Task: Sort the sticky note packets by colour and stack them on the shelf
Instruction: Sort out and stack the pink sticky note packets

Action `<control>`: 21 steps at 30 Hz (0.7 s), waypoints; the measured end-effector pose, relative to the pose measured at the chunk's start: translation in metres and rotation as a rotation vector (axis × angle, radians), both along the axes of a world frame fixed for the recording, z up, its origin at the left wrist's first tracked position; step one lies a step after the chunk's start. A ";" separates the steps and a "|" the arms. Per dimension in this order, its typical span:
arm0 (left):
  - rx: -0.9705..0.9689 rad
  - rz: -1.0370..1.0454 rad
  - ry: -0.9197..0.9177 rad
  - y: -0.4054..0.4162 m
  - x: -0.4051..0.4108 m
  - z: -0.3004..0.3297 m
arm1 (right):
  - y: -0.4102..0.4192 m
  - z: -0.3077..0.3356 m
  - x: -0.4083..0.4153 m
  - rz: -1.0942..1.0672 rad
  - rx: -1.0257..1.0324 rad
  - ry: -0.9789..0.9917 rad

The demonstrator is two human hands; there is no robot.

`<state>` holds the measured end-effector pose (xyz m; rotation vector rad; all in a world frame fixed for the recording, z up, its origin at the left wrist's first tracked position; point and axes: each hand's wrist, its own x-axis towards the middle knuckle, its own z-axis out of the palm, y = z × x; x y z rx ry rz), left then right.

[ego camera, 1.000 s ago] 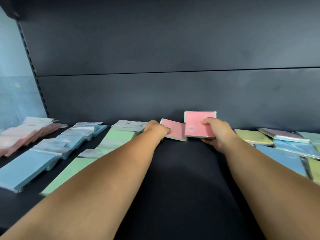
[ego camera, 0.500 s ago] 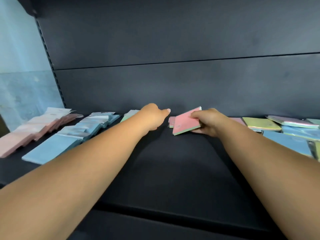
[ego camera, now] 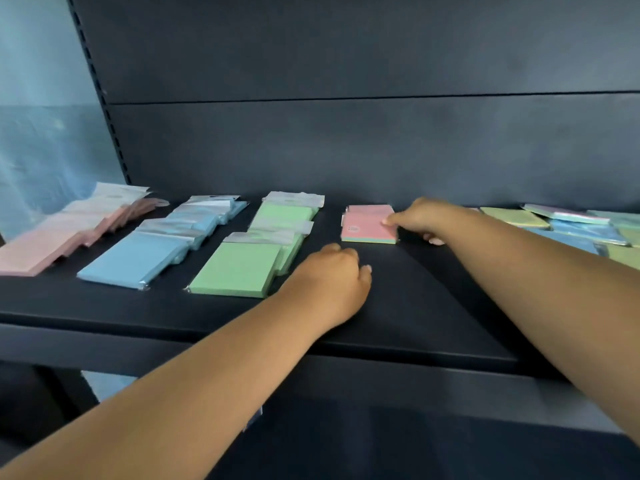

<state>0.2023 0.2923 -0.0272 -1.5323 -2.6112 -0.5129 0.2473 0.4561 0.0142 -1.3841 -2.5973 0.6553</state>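
A pink-topped sticky note packet lies flat on the dark shelf, on top of another pink packet behind it. My right hand touches its right edge, thumb on top and fingers curled at the side. My left hand hovers over the shelf in front of it, fingers loosely curled, holding nothing. To the left run three sorted rows: green packets, blue packets and pale pink packets.
An unsorted heap of yellow-green, blue and multicolour packets lies at the far right behind my right forearm. The shelf's back panel rises just behind the rows. The shelf's front edge runs below my left hand.
My right hand has laid the pink packet flat onto the other pink one. My left hand has pulled back toward the shelf's front. The view has shifted right and down.
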 end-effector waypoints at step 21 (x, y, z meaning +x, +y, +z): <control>0.012 0.118 -0.396 0.157 0.052 0.045 | 0.076 0.034 0.200 -0.025 0.174 0.128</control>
